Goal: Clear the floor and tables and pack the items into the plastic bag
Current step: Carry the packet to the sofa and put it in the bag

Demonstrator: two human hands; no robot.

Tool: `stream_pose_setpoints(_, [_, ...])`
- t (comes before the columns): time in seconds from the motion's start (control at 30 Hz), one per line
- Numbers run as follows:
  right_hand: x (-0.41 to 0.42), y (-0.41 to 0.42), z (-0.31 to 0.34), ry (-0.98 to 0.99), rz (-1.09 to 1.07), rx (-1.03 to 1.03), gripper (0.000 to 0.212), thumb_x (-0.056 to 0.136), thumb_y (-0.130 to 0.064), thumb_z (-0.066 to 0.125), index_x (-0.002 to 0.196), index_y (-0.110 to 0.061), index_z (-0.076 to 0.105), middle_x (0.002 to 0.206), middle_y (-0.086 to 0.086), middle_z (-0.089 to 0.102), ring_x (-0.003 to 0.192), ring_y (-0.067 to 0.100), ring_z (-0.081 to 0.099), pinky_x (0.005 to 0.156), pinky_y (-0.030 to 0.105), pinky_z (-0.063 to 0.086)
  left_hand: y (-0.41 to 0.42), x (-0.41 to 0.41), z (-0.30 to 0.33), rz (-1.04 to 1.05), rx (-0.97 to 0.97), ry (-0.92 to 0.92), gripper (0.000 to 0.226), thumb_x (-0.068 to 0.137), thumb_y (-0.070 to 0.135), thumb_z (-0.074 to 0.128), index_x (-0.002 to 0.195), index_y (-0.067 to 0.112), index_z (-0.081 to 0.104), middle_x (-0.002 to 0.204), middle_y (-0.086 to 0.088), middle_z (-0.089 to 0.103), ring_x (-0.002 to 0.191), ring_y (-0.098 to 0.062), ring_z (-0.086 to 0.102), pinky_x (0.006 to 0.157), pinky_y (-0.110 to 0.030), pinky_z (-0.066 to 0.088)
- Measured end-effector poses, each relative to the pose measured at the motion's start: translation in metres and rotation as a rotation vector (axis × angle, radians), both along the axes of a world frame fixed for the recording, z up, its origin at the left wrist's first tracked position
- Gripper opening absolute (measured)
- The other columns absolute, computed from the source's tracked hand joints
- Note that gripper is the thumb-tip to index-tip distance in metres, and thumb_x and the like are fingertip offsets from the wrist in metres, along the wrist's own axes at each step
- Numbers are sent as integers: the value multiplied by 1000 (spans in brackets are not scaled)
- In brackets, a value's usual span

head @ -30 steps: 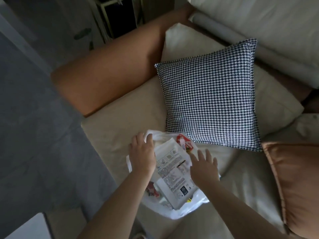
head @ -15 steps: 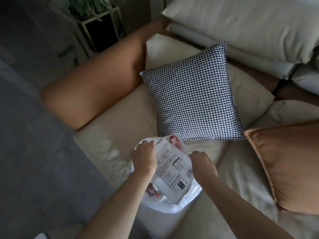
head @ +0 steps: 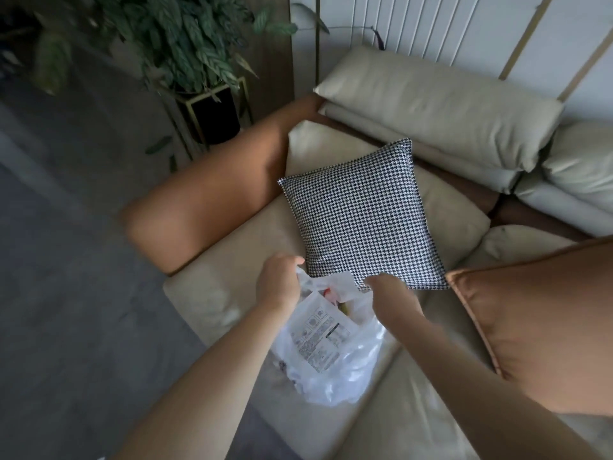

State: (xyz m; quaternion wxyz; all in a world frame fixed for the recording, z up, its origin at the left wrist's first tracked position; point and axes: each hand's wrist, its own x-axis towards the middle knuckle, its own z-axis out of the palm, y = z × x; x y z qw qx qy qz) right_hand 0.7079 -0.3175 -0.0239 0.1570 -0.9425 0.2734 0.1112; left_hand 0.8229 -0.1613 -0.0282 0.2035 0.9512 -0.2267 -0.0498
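Observation:
A translucent white plastic bag [head: 331,356] lies on the beige sofa seat [head: 232,257], full of packets; a white packet with printed text [head: 318,340] shows through its side, and red and yellow wrappers peek out at the mouth. My left hand [head: 280,282] grips the bag's left handle, fingers curled round it. My right hand [head: 386,290] grips the right side of the bag's mouth. Both hands hold the top edges up and a little apart.
A black-and-white houndstooth cushion [head: 361,214] lies just behind the bag. An orange cushion [head: 537,320] is at the right, an orange armrest [head: 205,200] at the left. Grey carpet [head: 66,293] and a potted plant [head: 185,44] on a stand are beyond the armrest.
My hands went from lying flat on the packet to curling round the bag's top edges and pulling them up. The packet is now inside the bag. My view tilted up.

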Motion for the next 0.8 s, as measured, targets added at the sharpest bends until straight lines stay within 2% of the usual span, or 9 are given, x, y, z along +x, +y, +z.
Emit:
stream_pose_setpoints(0.13, [-2, -1, 7, -10, 11, -2, 45, 86, 8, 45, 121, -18, 57, 122, 3, 59, 105, 22, 60, 88, 36, 52, 8, 5, 9, 16, 46, 6, 41, 92, 2, 41, 120, 20, 66, 120, -7, 62, 114, -24, 56, 94, -31, 46])
stream_pose_setpoints(0.3, [-6, 2, -21, 61, 182, -118, 36, 85, 4, 48, 114, -15, 59, 114, 3, 61, 103, 19, 58, 85, 32, 52, 16, -4, -11, -18, 232, -13, 36, 94, 6, 42, 120, 18, 63, 118, -6, 56, 114, -25, 52, 90, -32, 45])
stream_pose_setpoints(0.5, [-6, 12, -44, 177, 406, -252, 35, 91, -12, 42, 123, -17, 54, 122, 6, 58, 122, 26, 47, 105, 44, 32, 27, -15, -25, -55, 275, 3, 37, 96, 9, 39, 125, 22, 59, 113, -3, 59, 108, -23, 54, 87, -33, 47])
stream_pose_setpoints(0.63, [3, 27, -39, 181, 502, -246, 33, 91, -14, 41, 122, -17, 53, 123, 3, 58, 126, 25, 44, 111, 47, 23, 43, -26, -19, -64, 212, 30, 38, 96, 15, 42, 131, 20, 55, 126, -2, 55, 119, -22, 50, 95, -34, 46])
stream_pose_setpoints(0.73, [9, 50, -26, 185, 599, -201, 29, 92, -18, 43, 118, -17, 55, 119, 4, 61, 119, 23, 51, 108, 43, 29, 64, -44, -4, -91, 299, 25, 33, 94, 15, 43, 124, 16, 55, 122, -6, 54, 113, -26, 51, 90, -37, 46])
stream_pose_setpoints(0.8, [11, 70, -16, 77, 653, -202, 17, 78, -27, 67, 93, -19, 68, 91, 3, 70, 90, 21, 66, 91, 41, 48, 79, -59, 5, -115, 402, 70, 31, 93, 12, 42, 120, 13, 56, 116, -8, 56, 107, -28, 55, 87, -38, 46])
